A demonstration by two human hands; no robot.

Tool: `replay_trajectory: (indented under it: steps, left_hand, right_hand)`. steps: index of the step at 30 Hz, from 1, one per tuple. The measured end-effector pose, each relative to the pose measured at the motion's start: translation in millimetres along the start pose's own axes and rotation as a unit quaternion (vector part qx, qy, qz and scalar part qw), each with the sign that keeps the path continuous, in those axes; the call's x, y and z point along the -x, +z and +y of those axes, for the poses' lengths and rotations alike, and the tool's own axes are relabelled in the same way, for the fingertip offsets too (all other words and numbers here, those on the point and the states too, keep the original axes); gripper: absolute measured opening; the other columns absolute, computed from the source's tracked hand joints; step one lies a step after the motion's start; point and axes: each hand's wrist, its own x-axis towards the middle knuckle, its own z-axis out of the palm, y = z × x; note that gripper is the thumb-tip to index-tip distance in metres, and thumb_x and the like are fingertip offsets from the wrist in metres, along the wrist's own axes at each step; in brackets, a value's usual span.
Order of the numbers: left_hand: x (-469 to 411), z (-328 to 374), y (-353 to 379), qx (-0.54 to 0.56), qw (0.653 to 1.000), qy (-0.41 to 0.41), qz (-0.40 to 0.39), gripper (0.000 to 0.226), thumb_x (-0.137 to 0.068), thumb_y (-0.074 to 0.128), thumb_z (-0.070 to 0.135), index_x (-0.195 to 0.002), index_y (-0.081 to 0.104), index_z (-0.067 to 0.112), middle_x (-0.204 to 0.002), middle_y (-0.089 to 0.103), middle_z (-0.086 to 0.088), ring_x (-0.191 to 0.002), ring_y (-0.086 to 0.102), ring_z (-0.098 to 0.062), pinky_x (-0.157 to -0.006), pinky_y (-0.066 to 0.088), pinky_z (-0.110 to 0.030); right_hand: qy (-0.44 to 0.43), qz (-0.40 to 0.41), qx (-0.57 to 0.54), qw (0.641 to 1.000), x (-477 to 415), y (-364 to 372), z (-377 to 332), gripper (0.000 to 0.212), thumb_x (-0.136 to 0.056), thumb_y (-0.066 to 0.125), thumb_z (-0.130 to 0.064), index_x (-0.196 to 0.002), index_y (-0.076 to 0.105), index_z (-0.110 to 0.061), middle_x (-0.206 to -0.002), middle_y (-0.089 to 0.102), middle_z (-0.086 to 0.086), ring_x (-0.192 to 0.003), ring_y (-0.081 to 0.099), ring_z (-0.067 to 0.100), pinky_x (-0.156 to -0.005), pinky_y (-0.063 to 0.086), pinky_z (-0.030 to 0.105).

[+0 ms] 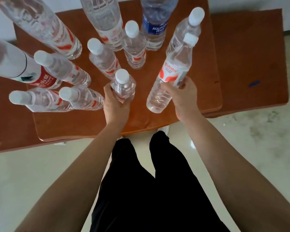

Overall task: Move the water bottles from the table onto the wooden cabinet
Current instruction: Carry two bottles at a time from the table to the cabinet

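Note:
Several clear water bottles with white caps stand on a reddish-brown wooden surface [84,124] below me. My left hand [115,102] grips a small clear bottle [123,84] near the front edge. My right hand [181,96] grips a taller bottle with a red and white label [172,72], which leans to the right. A blue-labelled bottle [156,25] stands at the back. A white bottle with a red label [22,67] is at the left.
A second brown surface [251,61] lies to the right, slightly lower, with a blue mark on it. A third brown panel [8,114] is at the left. Pale tiled floor [40,173] and my black trousers fill the lower view.

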Motion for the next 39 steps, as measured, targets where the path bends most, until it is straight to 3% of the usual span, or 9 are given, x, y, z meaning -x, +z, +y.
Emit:
replay_trajectory:
  steps: [6,9,12,16,19,22,28,33,39]
  left_hand:
    - [-6,-10,-5,-0.013,0.999,0.015,-0.033,0.074,-0.083,0.080,0.019,-0.140,0.032,0.012,-0.121,0.055,0.004,-0.110,0.057,-0.019,-0.089,0.050,-0.037]
    - [-2,-20,-11,-0.032,0.998,0.003,-0.046,0.077,-0.085,0.079,0.021,-0.145,0.032,0.010,-0.132,0.057,-0.007,-0.117,0.054,-0.022,-0.091,0.041,-0.029]
    - [-1,-23,-16,-0.042,0.998,-0.004,-0.056,0.080,-0.085,0.079,0.026,-0.147,0.030,0.013,-0.135,0.057,-0.008,-0.122,0.055,-0.026,-0.097,0.045,-0.033]
    - [0,-8,-19,-0.058,0.996,-0.001,-0.067,0.082,-0.084,0.079,0.031,-0.147,0.028,0.016,-0.137,0.055,-0.007,-0.124,0.053,-0.028,-0.100,0.046,-0.040]
    - [8,3,-25,-0.081,0.994,-0.011,-0.072,0.079,-0.085,0.076,0.039,-0.145,0.030,0.017,-0.139,0.054,-0.007,-0.127,0.052,-0.032,-0.102,0.046,-0.048]
    - [18,6,-32,-0.097,0.993,-0.011,-0.069,0.072,-0.088,0.071,0.043,-0.145,0.034,0.018,-0.143,0.052,-0.005,-0.130,0.051,-0.030,-0.105,0.045,-0.053]
    - [60,11,-58,-0.083,0.996,-0.005,0.032,0.059,-0.095,0.064,0.039,-0.145,0.042,0.018,-0.145,0.053,-0.001,-0.130,0.051,-0.021,-0.103,0.044,-0.042]
    - [109,3,-83,-0.035,0.985,-0.051,0.162,0.048,-0.097,0.062,0.037,-0.140,0.048,0.022,-0.138,0.056,0.003,-0.121,0.054,-0.015,-0.092,0.042,-0.032]
    - [167,-18,-146,-0.039,0.974,-0.030,0.220,0.048,-0.097,0.058,0.042,-0.141,0.046,0.027,-0.142,0.053,0.004,-0.117,0.058,-0.027,-0.099,0.048,-0.052]
  right_hand:
    - [-0.167,0.025,0.098,0.981,-16,20,-4,0.076,-0.059,0.094,-0.029,-0.117,0.046,-0.030,-0.115,0.061,-0.006,-0.106,0.064,0.011,-0.092,0.058,0.033]
    - [-0.200,0.002,0.179,0.963,-24,27,11,0.075,-0.062,0.095,-0.027,-0.119,0.047,-0.022,-0.114,0.059,-0.007,-0.105,0.060,0.007,-0.091,0.052,0.022]
    - [-0.210,-0.021,0.243,0.947,-26,32,24,0.077,-0.061,0.095,-0.027,-0.122,0.049,-0.015,-0.119,0.060,0.002,-0.107,0.059,0.014,-0.089,0.053,0.027]
    - [-0.221,-0.054,0.294,0.928,-20,32,14,0.083,-0.071,0.092,-0.039,-0.135,0.047,-0.012,-0.130,0.054,0.004,-0.112,0.050,0.007,-0.086,0.045,0.016]
    - [-0.213,-0.076,0.315,0.922,-6,18,6,0.096,-0.076,0.084,-0.054,-0.150,0.035,-0.018,-0.145,0.044,0.005,-0.123,0.047,0.009,-0.096,0.038,0.025]
    - [-0.199,-0.091,0.340,0.915,7,2,6,0.094,-0.086,0.075,-0.051,-0.157,0.024,-0.018,-0.157,0.030,0.007,-0.137,0.045,0.023,-0.102,0.041,0.035]
    - [-0.249,-0.134,0.321,0.904,40,-11,15,0.073,-0.099,0.055,-0.056,-0.156,0.027,-0.019,-0.155,0.030,0.003,-0.138,0.043,0.018,-0.098,0.036,0.029]
    - [-0.308,-0.187,0.326,0.874,66,8,17,0.069,-0.100,0.053,-0.056,-0.154,0.032,-0.017,-0.156,0.033,0.006,-0.144,0.034,0.018,-0.115,0.034,0.037]
    - [-0.393,-0.169,0.313,0.848,118,36,3,0.065,-0.101,0.053,-0.054,-0.150,0.037,-0.013,-0.152,0.039,0.009,-0.140,0.038,0.022,-0.111,0.039,0.041]
